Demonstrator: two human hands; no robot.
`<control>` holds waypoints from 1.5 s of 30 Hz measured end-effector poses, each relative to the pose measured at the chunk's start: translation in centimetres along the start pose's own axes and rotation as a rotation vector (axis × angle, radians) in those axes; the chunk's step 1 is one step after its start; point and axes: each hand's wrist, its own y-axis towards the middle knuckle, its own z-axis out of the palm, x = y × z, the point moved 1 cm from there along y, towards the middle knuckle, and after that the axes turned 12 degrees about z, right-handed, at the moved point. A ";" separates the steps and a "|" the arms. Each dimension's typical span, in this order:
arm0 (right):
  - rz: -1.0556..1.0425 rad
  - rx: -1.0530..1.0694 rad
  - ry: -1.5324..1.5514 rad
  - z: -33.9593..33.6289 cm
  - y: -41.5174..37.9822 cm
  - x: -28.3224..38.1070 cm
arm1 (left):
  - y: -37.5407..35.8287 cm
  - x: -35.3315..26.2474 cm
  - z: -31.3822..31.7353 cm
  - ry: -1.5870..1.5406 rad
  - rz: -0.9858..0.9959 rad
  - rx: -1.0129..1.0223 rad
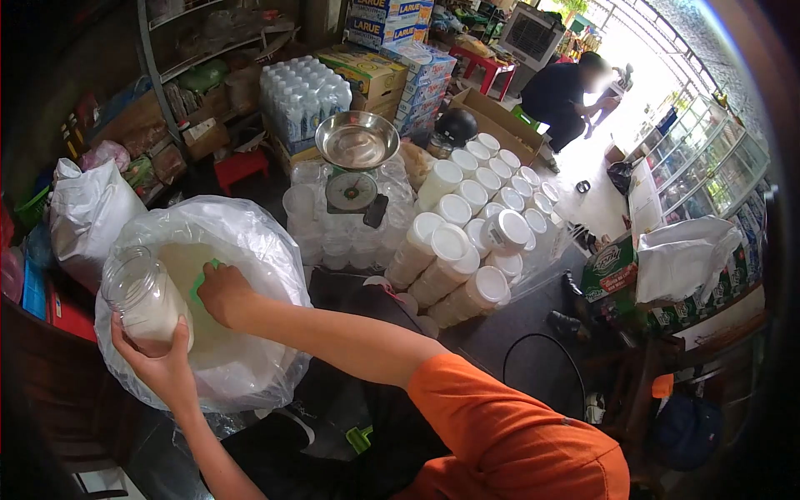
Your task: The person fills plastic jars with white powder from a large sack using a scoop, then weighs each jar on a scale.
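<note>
My left hand [158,358] is wrapped round a clear plastic jar [143,296], tilted, its mouth uncovered and white contents in its lower part. My right hand [227,293] grips a green scoop [198,286]; only part of it shows past the fingers. Both hands are over a large clear plastic bag [279,250], opened wide, with pale white loose contents inside. Right of the bag stands a dial scale [351,191] with a round metal pan [357,140] on top.
Several filled jars with white lids [450,242] stand grouped to the right. Wrapped clear containers [308,229] surround the scale. A white sack [92,212] is at the left. Drink cartons [387,21] are stacked behind, and another person [554,96] crouches near the doorway.
</note>
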 end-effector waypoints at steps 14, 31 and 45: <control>-0.132 -0.368 -0.212 5.8 1.7 2.5 | 0.9 1.8 -2.1 0.236 0.141 -0.033; -0.398 -0.004 -0.150 5.7 2.3 2.1 | 1.0 1.6 -2.5 0.269 0.122 -0.056; -0.366 0.229 0.116 3.3 1.2 0.0 | 1.3 0.4 -2.6 0.150 0.045 -0.084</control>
